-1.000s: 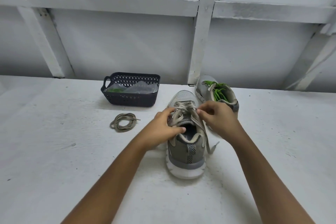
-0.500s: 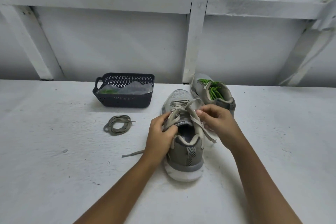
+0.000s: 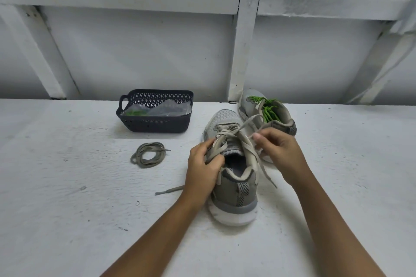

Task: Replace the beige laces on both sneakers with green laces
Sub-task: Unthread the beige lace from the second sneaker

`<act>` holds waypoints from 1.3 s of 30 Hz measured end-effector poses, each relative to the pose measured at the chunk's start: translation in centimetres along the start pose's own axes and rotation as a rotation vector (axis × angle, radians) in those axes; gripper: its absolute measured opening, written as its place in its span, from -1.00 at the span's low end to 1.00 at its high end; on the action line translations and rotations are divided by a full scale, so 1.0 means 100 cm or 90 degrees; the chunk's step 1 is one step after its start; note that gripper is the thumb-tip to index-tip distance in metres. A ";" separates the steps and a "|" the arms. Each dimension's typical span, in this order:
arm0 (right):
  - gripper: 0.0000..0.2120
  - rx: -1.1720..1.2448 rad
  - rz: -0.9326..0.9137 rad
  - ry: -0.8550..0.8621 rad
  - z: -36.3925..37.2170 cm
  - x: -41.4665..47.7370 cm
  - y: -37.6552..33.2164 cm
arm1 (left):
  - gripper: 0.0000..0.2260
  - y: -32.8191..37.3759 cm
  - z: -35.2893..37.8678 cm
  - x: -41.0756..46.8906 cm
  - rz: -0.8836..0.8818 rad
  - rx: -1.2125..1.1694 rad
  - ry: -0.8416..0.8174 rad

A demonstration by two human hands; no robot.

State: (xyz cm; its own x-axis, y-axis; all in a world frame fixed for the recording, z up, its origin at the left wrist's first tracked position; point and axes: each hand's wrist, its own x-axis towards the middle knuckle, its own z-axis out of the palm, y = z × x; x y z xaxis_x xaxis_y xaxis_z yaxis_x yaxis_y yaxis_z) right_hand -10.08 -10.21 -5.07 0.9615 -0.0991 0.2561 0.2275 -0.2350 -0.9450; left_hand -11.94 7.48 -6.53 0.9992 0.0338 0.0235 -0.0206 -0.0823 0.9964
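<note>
Grey sneaker (image 3: 234,189), beige lace (image 3: 250,153) loosened: was stood mid-surface (image 3: 67,186). Lace and collar were held in the left hand (image 3: 202,171) grip; a strand was pinched by the right hand (image 3: 281,153). Green-laced sneaker (image 3: 249,102) was set at the far edge.

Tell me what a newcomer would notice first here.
At centre, the left hand grips a grey mesh sneaker while the right hand pinches its flat beige lace. Behind stands a matching grey sneaker with bright green laces; a coiled beige lace lies left, before a dark plastic basket.
</note>
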 end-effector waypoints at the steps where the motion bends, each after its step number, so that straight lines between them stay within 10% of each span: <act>1: -0.88 0.026 0.003 0.041 -0.001 0.001 0.000 | -0.62 0.000 0.000 0.000 -0.003 -0.001 0.000; 5: -0.82 0.188 0.054 0.130 -0.002 0.002 -0.007 | -0.61 -0.001 0.001 0.000 -0.006 0.002 0.001; 10: -0.88 0.034 0.013 -0.084 0.004 -0.004 -0.007 | -0.61 0.000 0.002 0.000 -0.007 -0.005 0.004; 17: -0.81 0.265 0.057 0.108 0.004 0.002 -0.008 | -0.60 -0.001 0.001 0.000 -0.005 -0.005 -0.001; 22: -0.90 0.058 0.029 -0.051 0.008 -0.003 -0.002 | -0.62 0.000 0.002 0.001 -0.011 -0.012 0.001; 28: -0.82 0.220 0.051 0.163 0.004 0.002 -0.003 | -0.61 -0.001 0.001 0.000 -0.006 0.000 0.001; 39: -0.53 -0.210 -0.141 0.119 0.021 -0.011 0.005 | -0.64 -0.002 0.001 0.001 0.069 0.024 0.009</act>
State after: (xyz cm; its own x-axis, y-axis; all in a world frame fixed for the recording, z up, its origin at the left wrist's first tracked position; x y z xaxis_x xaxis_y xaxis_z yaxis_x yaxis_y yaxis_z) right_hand -10.70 -8.19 -6.22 0.8434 -0.1783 0.5068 0.3350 -0.5630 -0.7556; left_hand -11.79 7.37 -6.75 0.9905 0.0363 0.1327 -0.1274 -0.1234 0.9842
